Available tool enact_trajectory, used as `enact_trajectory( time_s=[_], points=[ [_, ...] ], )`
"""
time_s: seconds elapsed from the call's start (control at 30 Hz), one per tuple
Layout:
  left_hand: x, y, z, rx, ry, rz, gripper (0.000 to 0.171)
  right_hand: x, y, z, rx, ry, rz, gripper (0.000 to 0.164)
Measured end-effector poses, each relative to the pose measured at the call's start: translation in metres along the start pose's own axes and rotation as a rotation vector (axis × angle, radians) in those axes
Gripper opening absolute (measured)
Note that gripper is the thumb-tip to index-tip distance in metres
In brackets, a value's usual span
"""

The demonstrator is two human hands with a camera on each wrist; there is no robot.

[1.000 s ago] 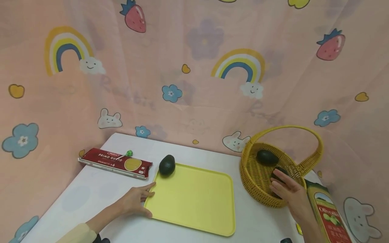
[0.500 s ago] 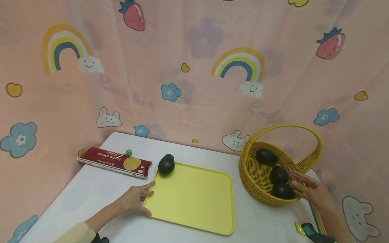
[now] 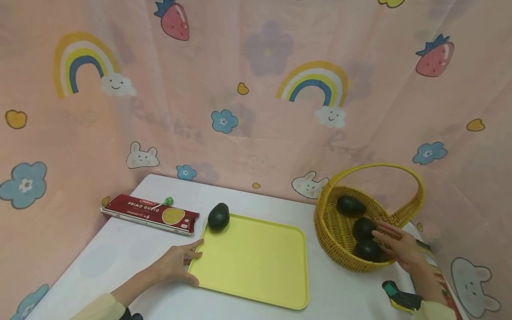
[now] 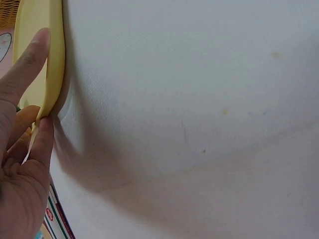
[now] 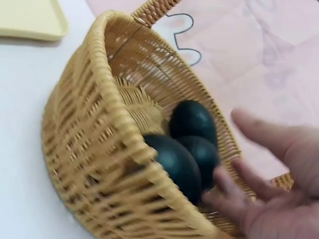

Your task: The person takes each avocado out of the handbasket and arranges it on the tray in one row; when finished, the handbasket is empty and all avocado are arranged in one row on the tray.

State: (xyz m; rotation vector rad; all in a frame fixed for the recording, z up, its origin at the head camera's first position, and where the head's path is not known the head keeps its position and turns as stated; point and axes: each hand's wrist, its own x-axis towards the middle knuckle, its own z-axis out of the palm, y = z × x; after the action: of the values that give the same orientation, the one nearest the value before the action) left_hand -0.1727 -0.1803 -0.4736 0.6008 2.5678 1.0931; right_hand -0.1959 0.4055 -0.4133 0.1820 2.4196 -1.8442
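Observation:
My left hand [image 3: 176,266] is at the left end of the yellow tray [image 3: 256,262], thumb at the near corner and fingers bent against the rim. In the left wrist view, the thumb [image 4: 32,57] overlaps the tray's rim [image 4: 56,59]. One dark avocado [image 3: 218,217] rests at the tray's far left corner. Three more, a back avocado [image 3: 351,206], a middle avocado [image 3: 363,228] and a near avocado [image 3: 367,250], lie in the wicker basket [image 3: 338,251]. Over its right rim reaches my right hand [image 3: 402,246], fingers loosely extended beside the nearer two; contact is unclear.
A red spaghetti pack [image 3: 150,214] with a green lollipop [image 3: 169,201] on it lies left of the tray. The basket's tall handle [image 3: 378,166] arches above it. An oil package [image 3: 442,284] is partly behind my right arm. A patterned curtain [image 3: 256,111] backs the table.
My right hand drew back rightward from inside the basket, uncovering the near avocado, then returned slightly left. The nearer two avocados shifted a little left. My left hand stays put.

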Motion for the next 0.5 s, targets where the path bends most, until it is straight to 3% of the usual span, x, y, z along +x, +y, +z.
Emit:
enact_trajectory(
  time_s=[0.1, 0.2, 0.37, 0.5],
  points=[
    [0.001, -0.001, 0.001, -0.008, -0.005, 0.008, 0.099, 0.002, 0.003, 0.004, 0.074, -0.046, -0.077, 0.041],
    [0.003, -0.001, 0.002, -0.019, -0.007, 0.021, 0.097, 0.002, 0.004, 0.007, 0.058, -0.045, -0.102, 0.042],
    [0.002, -0.002, 0.002, -0.013, 0.001, 0.017, 0.085, 0.008, -0.001, 0.019, -0.04, -0.056, -0.013, 0.042],
    [0.001, -0.003, 0.001, -0.03, -0.005, 0.021, 0.082, 0.016, -0.006, 0.035, -0.084, -0.073, 0.047, 0.053]
  ],
)
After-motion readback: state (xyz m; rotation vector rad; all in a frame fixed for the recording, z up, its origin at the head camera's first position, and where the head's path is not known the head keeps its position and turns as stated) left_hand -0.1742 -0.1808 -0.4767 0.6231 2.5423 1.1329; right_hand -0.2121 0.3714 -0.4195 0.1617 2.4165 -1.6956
